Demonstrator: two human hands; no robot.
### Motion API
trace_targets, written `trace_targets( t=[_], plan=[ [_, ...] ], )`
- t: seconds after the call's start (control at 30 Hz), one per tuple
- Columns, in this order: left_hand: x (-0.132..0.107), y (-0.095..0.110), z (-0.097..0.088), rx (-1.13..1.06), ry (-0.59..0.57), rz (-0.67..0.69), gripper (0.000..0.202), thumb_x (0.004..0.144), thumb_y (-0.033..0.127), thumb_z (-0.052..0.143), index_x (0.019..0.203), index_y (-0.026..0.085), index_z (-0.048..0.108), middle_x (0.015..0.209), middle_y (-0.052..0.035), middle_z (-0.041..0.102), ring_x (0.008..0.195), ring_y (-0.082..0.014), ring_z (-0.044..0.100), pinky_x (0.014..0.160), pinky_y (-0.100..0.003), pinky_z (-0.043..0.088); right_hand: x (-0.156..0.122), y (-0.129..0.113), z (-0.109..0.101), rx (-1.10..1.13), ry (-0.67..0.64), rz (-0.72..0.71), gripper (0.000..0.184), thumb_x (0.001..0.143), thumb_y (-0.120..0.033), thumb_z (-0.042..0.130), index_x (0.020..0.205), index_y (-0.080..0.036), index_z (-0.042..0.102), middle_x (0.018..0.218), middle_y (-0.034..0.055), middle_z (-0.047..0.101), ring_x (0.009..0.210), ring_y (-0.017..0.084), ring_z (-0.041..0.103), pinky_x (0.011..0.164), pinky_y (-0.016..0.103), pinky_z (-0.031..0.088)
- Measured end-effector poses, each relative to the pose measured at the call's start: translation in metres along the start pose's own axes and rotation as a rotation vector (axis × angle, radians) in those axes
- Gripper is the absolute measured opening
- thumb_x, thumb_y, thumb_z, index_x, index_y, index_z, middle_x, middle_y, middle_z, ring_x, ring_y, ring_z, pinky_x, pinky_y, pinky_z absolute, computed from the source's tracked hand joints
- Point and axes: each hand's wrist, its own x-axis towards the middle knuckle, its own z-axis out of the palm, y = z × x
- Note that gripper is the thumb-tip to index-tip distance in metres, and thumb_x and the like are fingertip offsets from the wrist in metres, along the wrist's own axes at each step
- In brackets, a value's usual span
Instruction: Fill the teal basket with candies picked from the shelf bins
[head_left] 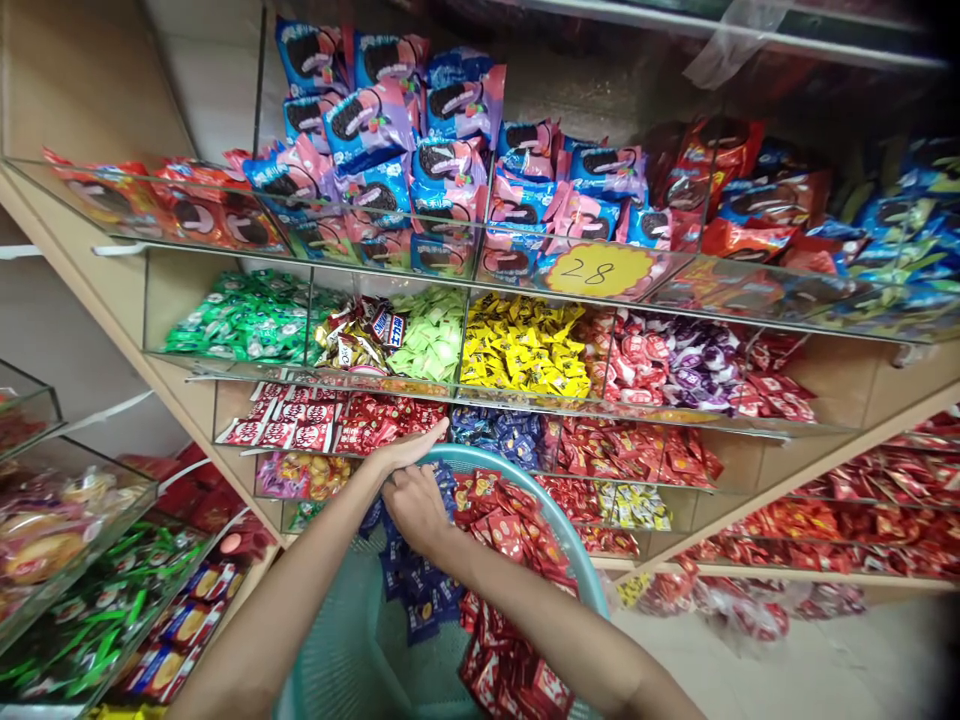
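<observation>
Blue packets [420,590] lie heaped in a teal plastic basket [337,650], along its left half, with a pile of red packets [510,540] filling the right half up to the rim.

In the head view, the right hand [416,510] comes in from the lower right and rests on top of the blue packets near the far rim of the basket. Its fingers curl down among them, and I cannot tell whether they grip any. The left hand [409,452] comes in from the lower left and lies just above the right hand at the basket's far rim. It is flat, fingers stretched out together and pointing right, holding nothing.

The basket stands in front of a wooden shelf unit [172,390] with clear compartments. Just behind the left hand's fingertips is a compartment of red sweets [375,415], with red-and-white wafer packets [285,425] to its left and dark blue sweets [499,430] to its right. One row up lie green sweets [240,315], pale green sweets [431,335] and yellow sweets [525,350]. Above those are stacked blue-and-pink biscuit packs [450,150], and a yellow price label [596,270] reading 28 sits on the front edge of that shelf.
</observation>
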Motion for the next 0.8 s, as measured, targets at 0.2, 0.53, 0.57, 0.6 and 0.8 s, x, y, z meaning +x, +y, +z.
trace_targets(
  t=[0.2, 0.53, 0.57, 0.6, 0.8],
  plan=[
    [-0.001, -0.001, -0.001, 0.065, 0.008, -0.038, 0.091, 0.068, 0.079, 0.007, 0.12, 0.019, 0.052, 0.132, -0.0075, 0.043, 0.12, -0.0267, 0.039, 0.096, -0.034, 0.03, -0.001, 0.0, -0.001, 0.057, -0.009, 0.005, 0.02, 0.088, -0.02, 0.039, 0.099, -0.019, 0.055, 0.098, 0.0052, 0.059, 0.095, 0.02, 0.044, 0.074, 0.033, 0.033],
    [-0.005, 0.003, -0.003, 0.072, -0.019, -0.027, 0.091, 0.069, 0.078, 0.005, 0.109, 0.019, 0.061, 0.123, -0.0063, 0.053, 0.113, -0.0276, 0.048, 0.09, -0.033, 0.036, -0.027, 0.03, -0.025, -0.041, 0.035, -0.074, 0.017, 0.089, -0.022, 0.037, 0.08, -0.019, 0.051, 0.081, 0.0014, 0.055, 0.081, 0.017, 0.043, 0.07, 0.031, 0.031],
    [-0.004, 0.002, -0.003, 0.07, -0.018, -0.014, 0.09, 0.069, 0.078, 0.005, 0.11, 0.019, 0.06, 0.124, -0.006, 0.052, 0.113, -0.0274, 0.047, 0.09, -0.032, 0.035, -0.029, 0.033, -0.026, -0.069, 0.031, -0.103, 0.016, 0.089, -0.022, 0.039, 0.079, -0.019, 0.051, 0.081, 0.0016, 0.055, 0.081, 0.018, 0.043, 0.069, 0.031, 0.03],
    [-0.003, 0.001, -0.002, 0.069, -0.014, 0.001, 0.09, 0.069, 0.077, 0.005, 0.111, 0.019, 0.059, 0.126, -0.0054, 0.051, 0.115, -0.0269, 0.046, 0.091, -0.032, 0.035, -0.031, 0.037, -0.026, -0.09, 0.027, -0.122, 0.015, 0.088, -0.023, 0.04, 0.079, -0.019, 0.051, 0.08, 0.0017, 0.054, 0.081, 0.018, 0.043, 0.068, 0.031, 0.03],
    [-0.002, -0.002, -0.001, 0.093, 0.015, 0.022, 0.088, 0.072, 0.075, 0.004, 0.117, 0.019, 0.055, 0.127, -0.0043, 0.049, 0.118, -0.0244, 0.042, 0.092, -0.03, 0.034, -0.032, 0.04, -0.027, -0.132, 0.003, -0.126, 0.013, 0.087, -0.022, 0.043, 0.077, -0.019, 0.052, 0.079, 0.0032, 0.055, 0.082, 0.019, 0.043, 0.068, 0.032, 0.029]
  ],
)
